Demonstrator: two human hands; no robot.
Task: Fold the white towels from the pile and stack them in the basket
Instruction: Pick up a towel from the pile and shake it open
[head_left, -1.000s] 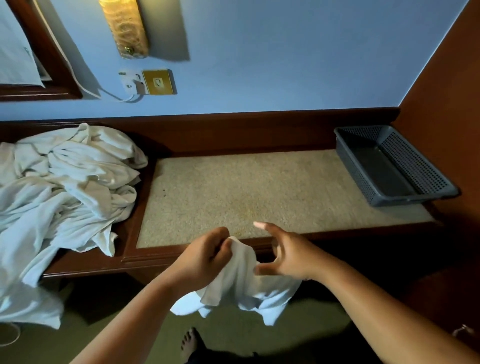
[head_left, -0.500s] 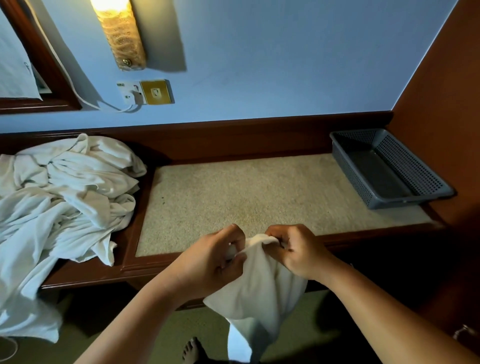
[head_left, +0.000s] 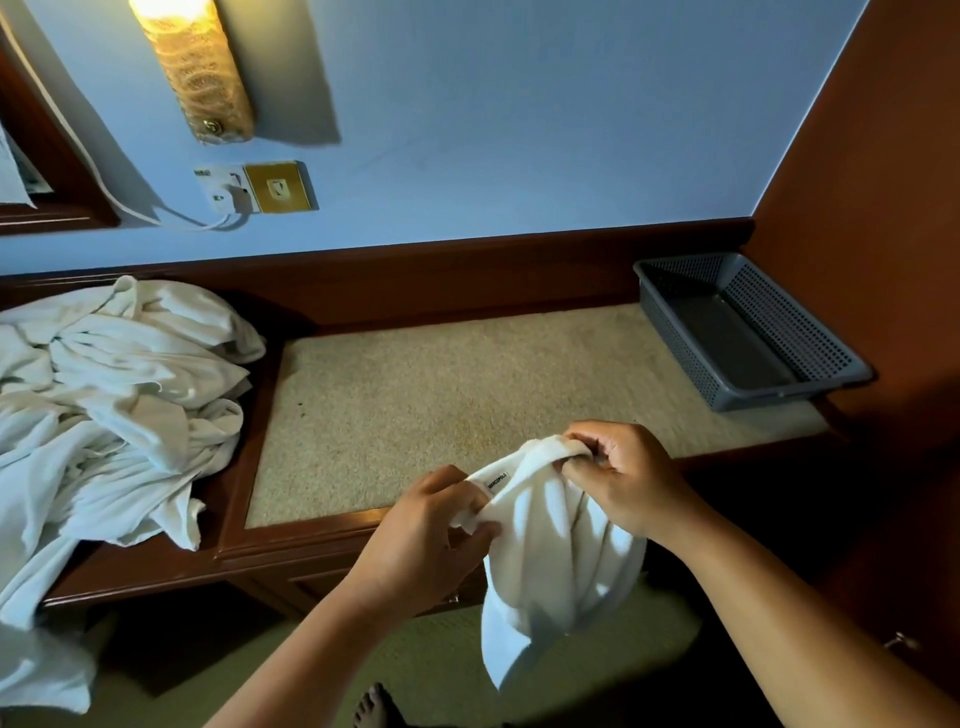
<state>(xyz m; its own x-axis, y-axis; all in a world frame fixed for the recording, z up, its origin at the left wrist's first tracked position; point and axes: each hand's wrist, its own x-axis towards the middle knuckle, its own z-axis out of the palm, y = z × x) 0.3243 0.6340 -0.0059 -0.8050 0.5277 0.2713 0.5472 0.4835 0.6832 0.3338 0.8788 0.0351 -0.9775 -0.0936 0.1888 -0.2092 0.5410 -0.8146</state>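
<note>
- Both my left hand (head_left: 431, 525) and right hand (head_left: 623, 478) grip one white cloth towel (head_left: 556, 561) in curled fingers (head_left: 602, 441), at the front edge of the beige-topped wooden counter (head_left: 441, 395).
- Crumpled white towel pile (head_left: 114, 405): left end; grey perforated plastic basket (head_left: 789, 332): far right corner.

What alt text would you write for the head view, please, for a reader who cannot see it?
A left hand and right hand grip the top of a white towel before a wooden bench. A towel pile lies at its left, a grey basket at its right.

Pile of white towels (head_left: 114, 415) spilling off the left edge, wall lamp (head_left: 197, 67) cropped above, bare foot (head_left: 374, 707) cut off below
</note>
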